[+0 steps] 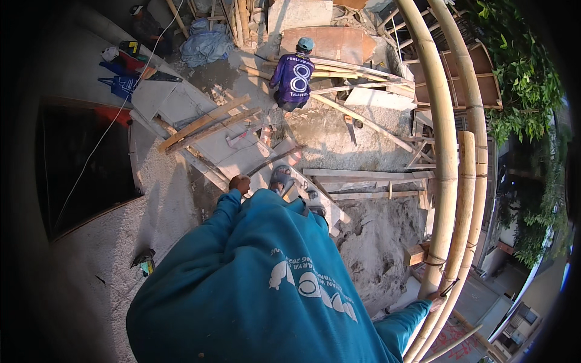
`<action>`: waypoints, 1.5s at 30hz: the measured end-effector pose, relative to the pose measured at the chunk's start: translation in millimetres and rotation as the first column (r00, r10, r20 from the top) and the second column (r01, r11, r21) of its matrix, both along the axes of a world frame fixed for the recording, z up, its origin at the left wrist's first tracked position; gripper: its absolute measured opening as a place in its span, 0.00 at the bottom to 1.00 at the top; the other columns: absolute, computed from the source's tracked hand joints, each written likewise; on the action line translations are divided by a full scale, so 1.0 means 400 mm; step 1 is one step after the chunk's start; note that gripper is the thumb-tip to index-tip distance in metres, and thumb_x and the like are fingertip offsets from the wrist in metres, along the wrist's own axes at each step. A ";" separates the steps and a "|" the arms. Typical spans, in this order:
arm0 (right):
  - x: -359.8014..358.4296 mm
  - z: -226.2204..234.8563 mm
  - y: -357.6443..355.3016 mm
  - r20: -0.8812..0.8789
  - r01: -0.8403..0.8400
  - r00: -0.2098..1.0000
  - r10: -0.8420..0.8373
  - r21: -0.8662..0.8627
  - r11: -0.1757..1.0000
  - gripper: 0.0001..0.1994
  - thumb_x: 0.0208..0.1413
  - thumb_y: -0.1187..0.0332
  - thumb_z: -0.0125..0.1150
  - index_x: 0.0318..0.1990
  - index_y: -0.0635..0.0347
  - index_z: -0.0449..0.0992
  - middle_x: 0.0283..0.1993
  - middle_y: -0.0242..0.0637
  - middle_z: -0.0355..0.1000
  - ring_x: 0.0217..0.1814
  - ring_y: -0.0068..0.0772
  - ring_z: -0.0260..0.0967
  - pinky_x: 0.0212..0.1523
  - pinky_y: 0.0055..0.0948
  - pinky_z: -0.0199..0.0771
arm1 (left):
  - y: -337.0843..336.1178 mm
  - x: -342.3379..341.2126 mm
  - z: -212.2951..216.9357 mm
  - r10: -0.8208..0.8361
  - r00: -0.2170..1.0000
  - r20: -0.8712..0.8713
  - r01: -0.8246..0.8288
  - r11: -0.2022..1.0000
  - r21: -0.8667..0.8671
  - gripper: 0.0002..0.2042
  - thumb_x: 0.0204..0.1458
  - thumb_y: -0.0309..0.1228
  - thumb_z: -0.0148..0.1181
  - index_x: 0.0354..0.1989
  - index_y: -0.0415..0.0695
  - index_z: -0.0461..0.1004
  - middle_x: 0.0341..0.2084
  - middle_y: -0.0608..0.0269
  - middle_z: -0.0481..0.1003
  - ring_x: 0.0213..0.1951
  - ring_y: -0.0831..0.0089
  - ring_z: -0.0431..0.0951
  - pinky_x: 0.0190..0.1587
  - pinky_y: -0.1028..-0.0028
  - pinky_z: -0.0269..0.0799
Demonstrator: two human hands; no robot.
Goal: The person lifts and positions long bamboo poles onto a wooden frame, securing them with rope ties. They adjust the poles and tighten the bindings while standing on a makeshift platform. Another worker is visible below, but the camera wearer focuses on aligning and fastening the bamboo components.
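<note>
Outdoor building site, seen from high up. Rough grey concrete slab [151, 206] at left and below; dark opening [85, 163] cut into it at far left, edged in orange. Loose sand [375, 242] lower centre-right. Planks [206, 124] laid crosswise over slab mid-frame, more boards [363, 175] flat beside the sand. Bamboo poles [448, 151], lashed in a bundle, curving down the right side; green foliage [520, 78] and roofs beyond them, street far below.

Left hand [239, 183]: clenched in a loose fist, teal sleeve [224, 212], nothing seen in it, held over the planks near a grey sandal [281, 179].
Right hand [436, 299]: at lower right, against the poles just under a lashing; closed around a pole or only resting, cannot tell.

Second person in purple shirt [293, 78], crouched at top centre among timber, well apart. Blue tools [121, 85] and a white cord [103, 133] upper left. Small tool [144, 261] lying alone on slab lower left.

Edges: drop past the poles at right; opening at left. Open footing: slab strip between opening and planks, and the sand.
</note>
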State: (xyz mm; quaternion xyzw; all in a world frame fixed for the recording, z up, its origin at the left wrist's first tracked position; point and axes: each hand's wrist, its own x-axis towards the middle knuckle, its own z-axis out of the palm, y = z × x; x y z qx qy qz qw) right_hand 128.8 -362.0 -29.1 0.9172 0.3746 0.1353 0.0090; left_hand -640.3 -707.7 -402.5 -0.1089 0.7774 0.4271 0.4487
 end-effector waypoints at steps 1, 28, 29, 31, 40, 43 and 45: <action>-0.015 0.009 0.007 0.024 -0.025 0.999 0.024 0.030 0.999 0.23 0.60 0.53 0.51 0.58 0.55 0.74 0.52 0.46 0.76 0.54 0.49 0.73 0.55 0.46 0.70 | -0.017 0.001 -0.035 -0.006 1.000 0.001 0.006 1.000 -0.012 0.10 0.54 0.31 0.59 0.40 0.40 0.80 0.22 0.55 0.77 0.20 0.71 0.76 0.19 0.70 0.70; 0.097 -0.064 -0.017 0.084 -0.055 0.996 0.040 0.187 0.981 0.19 0.59 0.53 0.50 0.51 0.51 0.74 0.46 0.43 0.77 0.47 0.49 0.75 0.45 0.47 0.72 | 0.142 -0.065 0.080 -0.577 0.799 -0.167 0.519 0.803 -0.292 0.14 0.50 0.39 0.58 0.38 0.45 0.82 0.38 0.50 0.81 0.42 0.54 0.80 0.47 0.61 0.76; 0.185 -0.044 -0.037 0.138 -0.010 0.990 -0.021 0.219 0.976 0.19 0.59 0.53 0.50 0.51 0.51 0.75 0.46 0.42 0.77 0.47 0.49 0.75 0.45 0.47 0.72 | 0.193 -0.047 0.108 -0.627 0.761 -0.166 0.573 0.770 -0.279 0.14 0.50 0.39 0.58 0.38 0.45 0.82 0.39 0.50 0.81 0.43 0.53 0.80 0.47 0.61 0.76; 0.154 -0.129 0.001 0.065 0.021 0.997 -0.039 0.263 0.964 0.17 0.61 0.52 0.50 0.49 0.51 0.76 0.45 0.41 0.77 0.47 0.48 0.76 0.45 0.47 0.72 | 0.197 -0.068 0.124 -0.592 0.796 -0.127 0.547 0.793 -0.268 0.14 0.51 0.39 0.57 0.40 0.46 0.82 0.41 0.49 0.80 0.44 0.52 0.80 0.49 0.60 0.75; -0.041 -0.022 -0.016 0.004 0.055 0.998 -0.057 0.233 0.971 0.20 0.60 0.52 0.47 0.52 0.50 0.75 0.50 0.40 0.76 0.51 0.50 0.74 0.49 0.47 0.70 | 0.228 -0.018 0.065 -0.733 0.556 -0.392 0.607 0.681 -0.411 0.13 0.51 0.37 0.56 0.38 0.42 0.80 0.27 0.52 0.81 0.30 0.63 0.82 0.36 0.64 0.77; -0.055 -0.001 -0.032 0.050 0.085 0.993 -0.102 0.270 0.959 0.19 0.60 0.52 0.47 0.52 0.49 0.74 0.50 0.40 0.77 0.51 0.49 0.74 0.48 0.46 0.71 | 0.253 -0.001 0.063 -0.656 0.705 -0.270 0.600 0.754 -0.265 0.11 0.52 0.36 0.55 0.35 0.42 0.80 0.24 0.54 0.80 0.25 0.65 0.81 0.32 0.66 0.77; -0.057 0.010 -0.043 0.047 0.076 0.994 -0.094 0.293 0.953 0.19 0.61 0.53 0.47 0.53 0.49 0.74 0.50 0.39 0.77 0.51 0.50 0.74 0.48 0.46 0.71 | 0.268 0.014 0.062 -0.658 0.712 -0.245 0.609 0.753 -0.250 0.11 0.52 0.35 0.55 0.34 0.42 0.79 0.23 0.55 0.80 0.24 0.67 0.80 0.30 0.67 0.76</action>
